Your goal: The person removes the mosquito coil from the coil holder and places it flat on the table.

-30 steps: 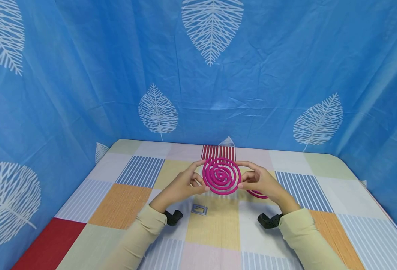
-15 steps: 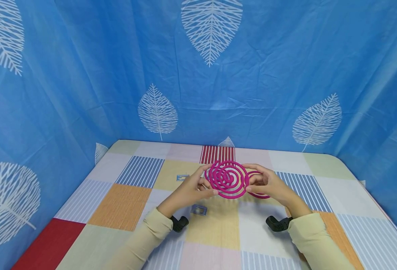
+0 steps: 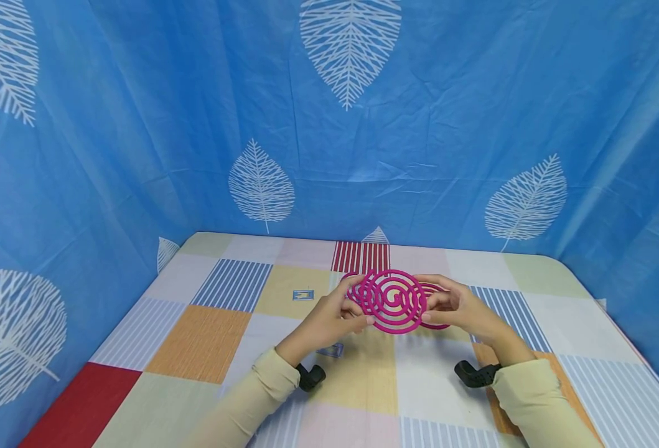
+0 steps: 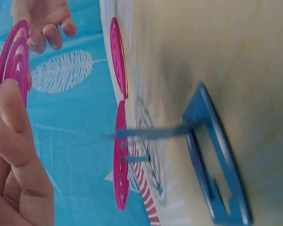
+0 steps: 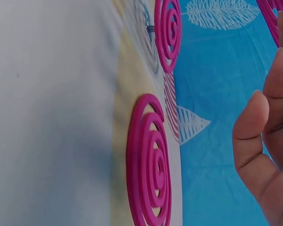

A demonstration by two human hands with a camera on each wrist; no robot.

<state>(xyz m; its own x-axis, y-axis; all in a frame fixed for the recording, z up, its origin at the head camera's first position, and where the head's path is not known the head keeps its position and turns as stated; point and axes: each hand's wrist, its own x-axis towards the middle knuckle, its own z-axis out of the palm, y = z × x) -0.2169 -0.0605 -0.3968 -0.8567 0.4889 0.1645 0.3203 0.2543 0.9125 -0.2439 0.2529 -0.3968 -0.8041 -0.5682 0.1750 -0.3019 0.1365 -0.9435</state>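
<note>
A pink mosquito coil (image 3: 394,302) is held up over the table between both hands, its flat face towards the head camera. My left hand (image 3: 329,320) pinches its left edge between thumb and fingers. At the right edge, my right hand (image 3: 466,311) grips it the same way. Under the left hand, in the left wrist view, stands a bluish metal coil stand (image 4: 221,160) with an upright prong. Behind the hands, a second coil (image 4: 120,160) sits raised on another stand (image 4: 153,174). A third coil (image 5: 148,165) lies flat near the right hand, partly hidden in the head view.
A patchwork-patterned cloth (image 3: 195,339) covers the table. One more small metal stand (image 3: 303,295) lies left of the hands. Blue curtains (image 3: 419,124) with white leaf prints close off the back and both sides.
Both hands have moved to the right and slightly nearer, carrying the coil with them. The stand at the left and the raised coil behind have come into sight.
</note>
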